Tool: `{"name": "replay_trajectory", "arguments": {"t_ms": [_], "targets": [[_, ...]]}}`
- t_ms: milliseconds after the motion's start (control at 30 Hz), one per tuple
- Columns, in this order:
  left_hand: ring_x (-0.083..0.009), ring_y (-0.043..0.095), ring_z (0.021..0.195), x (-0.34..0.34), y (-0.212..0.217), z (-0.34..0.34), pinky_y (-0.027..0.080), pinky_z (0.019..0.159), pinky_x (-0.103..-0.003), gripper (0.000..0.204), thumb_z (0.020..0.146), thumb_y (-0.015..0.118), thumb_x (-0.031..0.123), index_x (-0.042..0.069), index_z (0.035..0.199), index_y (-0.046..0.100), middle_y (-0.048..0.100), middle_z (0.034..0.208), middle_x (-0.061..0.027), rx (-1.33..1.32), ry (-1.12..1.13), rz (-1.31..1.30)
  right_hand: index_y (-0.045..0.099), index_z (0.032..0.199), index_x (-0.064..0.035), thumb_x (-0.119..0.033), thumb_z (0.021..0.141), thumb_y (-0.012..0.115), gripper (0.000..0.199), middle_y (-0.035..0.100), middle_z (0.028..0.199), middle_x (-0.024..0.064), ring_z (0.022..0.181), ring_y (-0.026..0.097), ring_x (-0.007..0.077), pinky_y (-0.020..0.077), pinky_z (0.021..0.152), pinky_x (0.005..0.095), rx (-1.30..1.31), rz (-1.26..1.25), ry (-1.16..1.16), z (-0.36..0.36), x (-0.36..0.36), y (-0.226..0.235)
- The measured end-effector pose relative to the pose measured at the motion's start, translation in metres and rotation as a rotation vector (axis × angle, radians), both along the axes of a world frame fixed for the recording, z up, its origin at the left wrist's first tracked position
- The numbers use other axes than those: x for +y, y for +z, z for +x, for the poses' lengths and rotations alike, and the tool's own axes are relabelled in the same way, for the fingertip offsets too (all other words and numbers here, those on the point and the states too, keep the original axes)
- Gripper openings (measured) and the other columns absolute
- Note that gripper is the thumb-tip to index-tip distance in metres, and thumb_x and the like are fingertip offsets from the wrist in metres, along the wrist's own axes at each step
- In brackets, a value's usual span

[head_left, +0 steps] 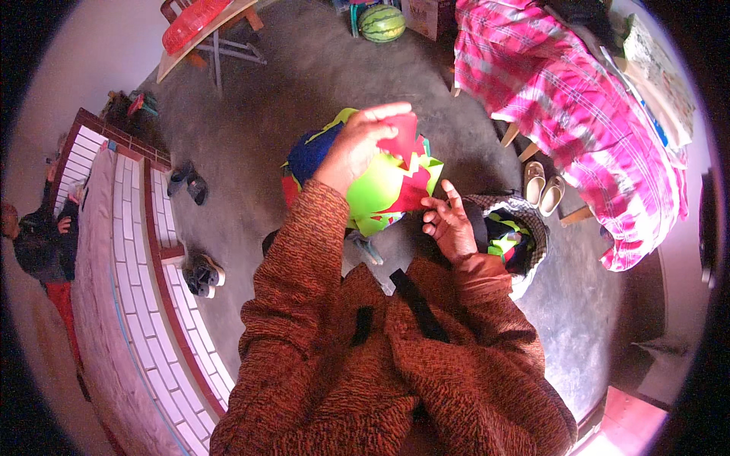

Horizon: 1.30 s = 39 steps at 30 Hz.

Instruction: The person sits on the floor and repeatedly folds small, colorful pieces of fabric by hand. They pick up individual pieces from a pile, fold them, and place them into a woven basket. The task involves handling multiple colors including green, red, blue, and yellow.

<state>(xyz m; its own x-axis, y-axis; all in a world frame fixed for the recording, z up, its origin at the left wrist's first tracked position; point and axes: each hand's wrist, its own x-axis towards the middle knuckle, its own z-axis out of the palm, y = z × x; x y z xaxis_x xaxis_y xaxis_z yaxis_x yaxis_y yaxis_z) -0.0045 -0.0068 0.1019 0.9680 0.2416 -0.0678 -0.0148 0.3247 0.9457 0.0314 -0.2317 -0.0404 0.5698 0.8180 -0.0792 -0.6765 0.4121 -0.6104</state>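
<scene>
My left hand (357,148) is raised in front of me, its thumb and fingers closed on a red flat piece (398,138) that looks like cloth. Below it hang bright yellow-green pieces (372,190) and another red piece (414,191), overlapping so that I cannot tell which are joined. My right hand (454,232) is just right of these, fingers apart and partly bent; whether a fingertip touches the red edge is unclear. Behind my left hand lies a dark blue piece (306,154) with yellow-green edging. By my right wrist stands a checked bag-like container (540,228) with black and yellow-green pieces inside.
A bed or bench under a pink plaid cover (547,99) runs along the right, pale slippers (541,188) beside it. Dark shoes (202,275) lie by a white-tiled ledge (144,281) at left, where another person (46,239) is. A watermelon (382,23) and a table (199,42) are farther off.
</scene>
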Motion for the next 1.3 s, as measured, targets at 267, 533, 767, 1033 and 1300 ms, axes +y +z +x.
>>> {"name": "replay_trajectory", "arguments": {"t_ms": [267, 533, 767, 1033, 1300], "targets": [[-0.0164, 0.062, 0.071, 0.076, -0.009, 0.012, 0.053, 0.054, -0.028, 0.044, 0.078, 0.050, -0.005, 0.003, 0.122, 0.051, 0.062, 0.098, -0.0102, 0.026, 0.252, 0.344, 0.036, 0.130, -0.0161, -0.015, 0.089, 0.052, 0.044, 0.058, 0.103, 0.0101, 0.076, 0.056, 0.0137, 0.0464, 0.065, 0.0289, 0.051, 0.016, 0.007, 0.001, 0.000, -0.004], [-0.0173, 0.062, 0.075, 0.116, -0.085, -0.015, 0.051, 0.045, -0.027, 0.045, 0.076, 0.058, -0.006, 0.007, 0.119, 0.053, 0.061, 0.102, -0.0132, 0.235, 0.439, 0.776, 0.044, 0.120, -0.0087, -0.017, 0.089, 0.054, 0.033, 0.061, 0.094, 0.0079, 0.071, 0.056, 0.0129, 0.0461, 0.063, 0.0265, 0.054, -0.029, 0.034, 0.002, 0.000, -0.002], [-0.0290, 0.062, 0.085, 0.135, -0.100, -0.022, 0.051, 0.071, -0.038, 0.047, 0.072, 0.068, 0.003, 0.010, 0.117, 0.056, 0.057, 0.114, -0.0151, 0.171, 0.445, 1.135, 0.049, 0.115, -0.0076, -0.014, 0.090, 0.051, 0.026, 0.061, 0.093, 0.0094, 0.071, 0.056, 0.0131, 0.0454, 0.061, 0.0270, 0.043, -0.009, 0.071, 0.002, 0.003, 0.002], [-0.0261, 0.039, 0.123, 0.078, -0.067, -0.003, 0.024, 0.098, -0.056, 0.045, 0.077, 0.063, 0.040, 0.018, 0.115, 0.055, 0.047, 0.129, -0.0096, 0.258, 0.409, 1.821, 0.050, 0.119, -0.0072, -0.016, 0.091, 0.050, 0.029, 0.062, 0.094, 0.0073, 0.074, 0.058, 0.0138, 0.0479, 0.067, 0.0266, 0.048, -0.014, 0.066, 0.002, -0.005, -0.009], [-0.0346, 0.028, 0.130, 0.051, -0.107, -0.008, 0.023, 0.103, -0.051, 0.061, 0.083, 0.051, 0.050, 0.015, 0.132, 0.040, 0.035, 0.138, -0.0152, 0.322, 0.199, 1.809, 0.053, 0.112, -0.0058, -0.016, 0.091, 0.052, 0.024, 0.062, 0.090, 0.0116, 0.068, 0.060, 0.0160, 0.0481, 0.064, 0.0289, 0.017, 0.128, -0.143, 0.040, -0.076, -0.005]]}}
